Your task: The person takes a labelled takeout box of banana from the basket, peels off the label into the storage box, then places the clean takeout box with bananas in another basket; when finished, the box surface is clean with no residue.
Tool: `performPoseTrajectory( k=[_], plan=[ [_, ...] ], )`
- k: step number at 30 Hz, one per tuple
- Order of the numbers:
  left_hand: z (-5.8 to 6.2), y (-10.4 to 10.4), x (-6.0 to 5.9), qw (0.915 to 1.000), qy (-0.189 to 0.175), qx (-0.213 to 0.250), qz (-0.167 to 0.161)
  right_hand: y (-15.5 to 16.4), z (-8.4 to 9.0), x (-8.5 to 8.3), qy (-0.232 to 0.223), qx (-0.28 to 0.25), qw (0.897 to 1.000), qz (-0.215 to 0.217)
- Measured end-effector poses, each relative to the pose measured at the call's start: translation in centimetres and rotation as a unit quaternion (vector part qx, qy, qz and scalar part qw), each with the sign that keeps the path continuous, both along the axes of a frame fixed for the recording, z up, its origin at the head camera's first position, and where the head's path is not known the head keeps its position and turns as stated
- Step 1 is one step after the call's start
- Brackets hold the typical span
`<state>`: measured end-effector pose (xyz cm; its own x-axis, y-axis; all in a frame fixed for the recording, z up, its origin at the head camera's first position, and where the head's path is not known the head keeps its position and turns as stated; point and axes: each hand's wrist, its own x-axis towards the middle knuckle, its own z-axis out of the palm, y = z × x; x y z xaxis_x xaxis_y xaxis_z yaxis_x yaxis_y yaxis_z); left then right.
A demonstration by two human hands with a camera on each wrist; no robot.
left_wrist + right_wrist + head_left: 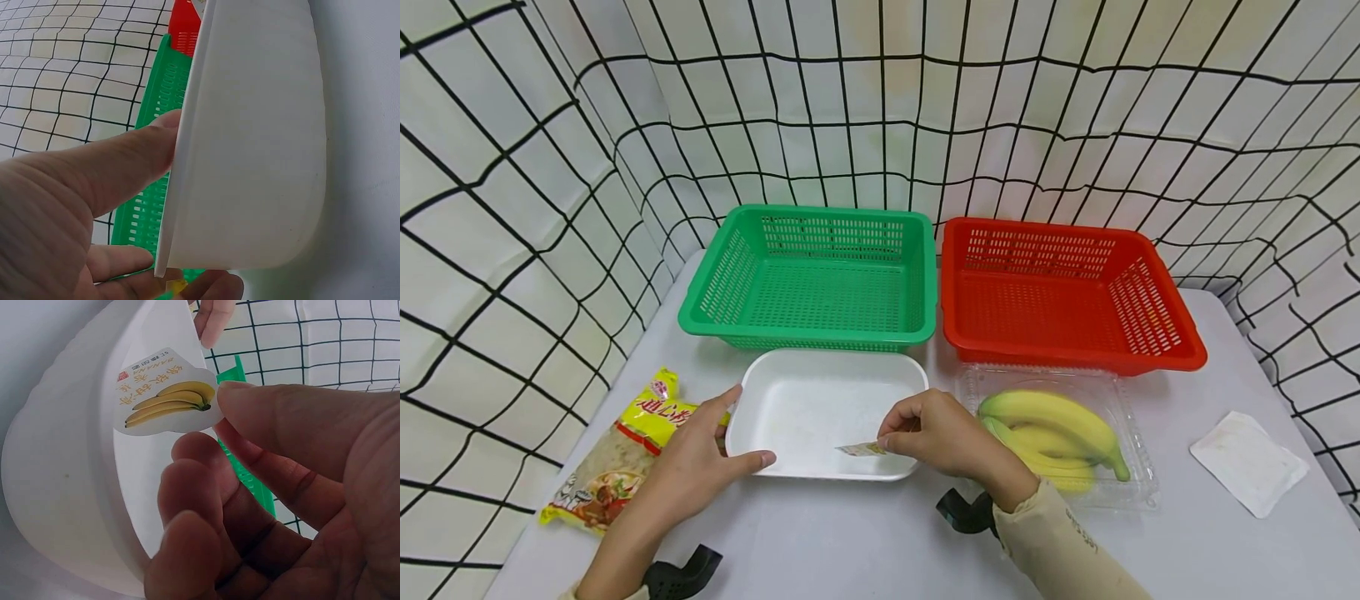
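Left hand (pixel 703 450) is gripping the white tray (pixel 820 400) by its left edge, thumb spread wide; right hand (pixel 936 437) is pinching a banana label (pixel 857 449) thinly above the tray's near-right part. Green basket (pixel 827 292) is sitting just beyond the tray's far edge; tray floor is stretching between both hands.

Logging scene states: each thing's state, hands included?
Left hand: gripping white tray
Right hand: pinching banana label
White tray: open side up
Banana label: pinched at one edge
Green basket: upright
Red basket: upright
Bananas: in clear container
Clear container: lid state unclear
Yellow bag: lying down
White square: lying flat
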<state>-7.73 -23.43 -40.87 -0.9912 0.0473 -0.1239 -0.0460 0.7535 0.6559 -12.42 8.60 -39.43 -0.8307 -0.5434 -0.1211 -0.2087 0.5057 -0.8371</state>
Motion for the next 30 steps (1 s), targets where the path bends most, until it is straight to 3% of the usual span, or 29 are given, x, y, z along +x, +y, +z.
performPoseTrajectory(
  k=[30],
  plan=[
    [0.04, 0.1, 0.22, 1.0, 0.001, -0.005, -0.006, -0.45, -0.31, 0.16, -0.006, 0.027, 1.0, -0.004]
  ],
)
